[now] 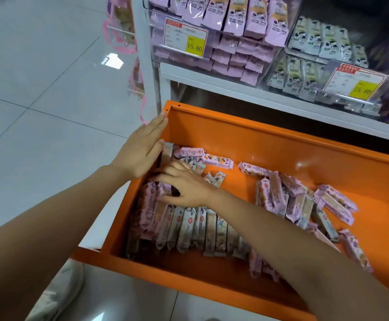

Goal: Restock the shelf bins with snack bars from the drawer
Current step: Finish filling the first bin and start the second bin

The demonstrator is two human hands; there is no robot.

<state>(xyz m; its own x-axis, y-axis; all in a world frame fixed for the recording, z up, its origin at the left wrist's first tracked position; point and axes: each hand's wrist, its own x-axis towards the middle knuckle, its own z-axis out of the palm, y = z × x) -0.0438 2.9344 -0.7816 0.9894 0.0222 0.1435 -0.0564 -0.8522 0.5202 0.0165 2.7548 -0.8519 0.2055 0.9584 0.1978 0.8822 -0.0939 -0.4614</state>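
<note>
An orange drawer (270,144) stands pulled out below the shelf and holds several pink-wrapped snack bars (188,228), some in a row along its front left, others loose at the right (304,202). My left hand (142,149) lies flat with straight fingers against the drawer's left wall near its back corner. My right hand (186,184) reaches into the drawer's left side, fingers spread over the bars there; whether it grips one is hidden. Above, a clear shelf bin (212,42) holds pink bars, and a second bin (316,59) to its right holds pale green ones.
Yellow price tags reading 15.80 hang on both bins (194,46) (362,89). The white shelf edge (258,93) runs just above the drawer's back. Grey tiled floor (38,89) spreads to the left. A shoe (59,295) shows at the bottom left.
</note>
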